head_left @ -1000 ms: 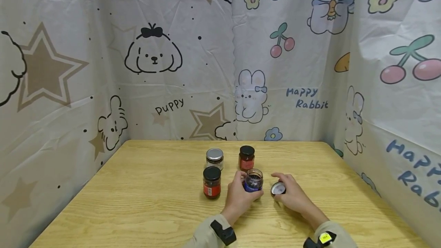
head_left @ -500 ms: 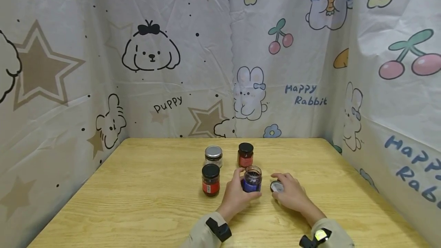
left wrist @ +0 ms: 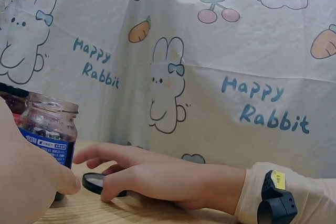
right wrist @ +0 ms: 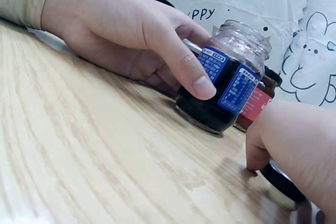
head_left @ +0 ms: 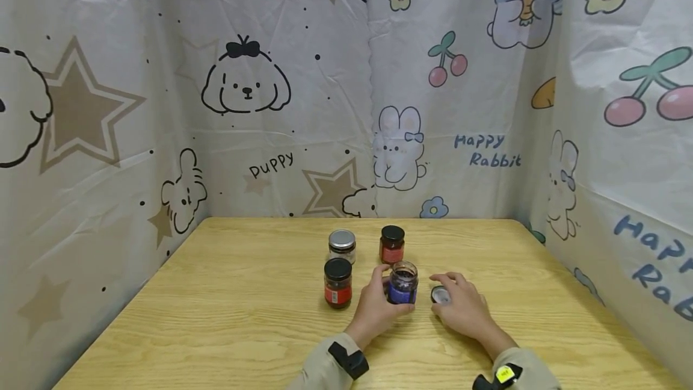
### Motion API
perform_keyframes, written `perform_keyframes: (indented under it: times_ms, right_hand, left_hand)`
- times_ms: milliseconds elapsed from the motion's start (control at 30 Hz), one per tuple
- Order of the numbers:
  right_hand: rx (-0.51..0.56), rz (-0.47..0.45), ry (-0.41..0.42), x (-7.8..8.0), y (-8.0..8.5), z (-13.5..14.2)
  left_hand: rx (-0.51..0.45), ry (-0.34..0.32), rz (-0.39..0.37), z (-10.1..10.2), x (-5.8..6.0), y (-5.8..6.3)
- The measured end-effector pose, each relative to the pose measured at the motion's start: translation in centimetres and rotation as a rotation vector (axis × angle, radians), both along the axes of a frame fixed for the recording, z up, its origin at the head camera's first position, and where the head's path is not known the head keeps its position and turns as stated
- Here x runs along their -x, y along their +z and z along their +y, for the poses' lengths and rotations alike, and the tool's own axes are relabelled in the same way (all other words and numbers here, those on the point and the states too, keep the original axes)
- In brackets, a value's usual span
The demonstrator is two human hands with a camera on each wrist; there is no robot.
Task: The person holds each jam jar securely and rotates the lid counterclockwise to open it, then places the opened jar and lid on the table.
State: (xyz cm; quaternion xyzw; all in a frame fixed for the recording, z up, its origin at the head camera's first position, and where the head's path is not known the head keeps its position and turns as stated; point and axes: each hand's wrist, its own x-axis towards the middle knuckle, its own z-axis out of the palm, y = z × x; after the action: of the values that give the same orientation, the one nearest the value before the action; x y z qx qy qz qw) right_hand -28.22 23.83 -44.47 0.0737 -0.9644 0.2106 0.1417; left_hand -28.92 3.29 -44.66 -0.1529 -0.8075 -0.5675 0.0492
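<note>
An uncapped glass jar (head_left: 403, 286) with a blue label and dark contents stands upright on the table. My left hand (head_left: 375, 306) grips it from the left, thumb across the near side, as the right wrist view also shows. To its right, my right hand (head_left: 464, 312) pinches a round black-rimmed lid (head_left: 441, 295), pale inside turned up, low at the tabletop. The thumb covers part of that lid (left wrist: 94, 182) in the left wrist view. Whether the lid fully rests on the wood, I cannot tell.
Left of the held jar stands a black-lidded jar with a red label (head_left: 338, 284). Behind it is a silver-lidded jar (head_left: 342, 247). Another black-lidded, red-labelled jar (head_left: 392, 245) stands behind the blue one. Printed curtains (head_left: 325, 101) enclose the wooden table (head_left: 233, 294).
The blue-labelled jar stands straighter than a second ago, with more label showing. My right hand covers slightly more of the lid. The head view has shifted a little.
</note>
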Motion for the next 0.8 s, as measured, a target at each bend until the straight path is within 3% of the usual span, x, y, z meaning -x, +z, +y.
perform_keyframes:
  times_ms: [400, 800]
  right_hand:
    - [0.035, 0.085, 0.024, -0.12, -0.86, -0.44]
    - [0.01, 0.095, 0.046, -0.03, -0.82, -0.21]
  left_hand:
    - [0.002, -0.005, -0.014, -0.09, 0.08, -0.35]
    - [0.003, -0.015, -0.007, 0.01, 0.01, 0.13]
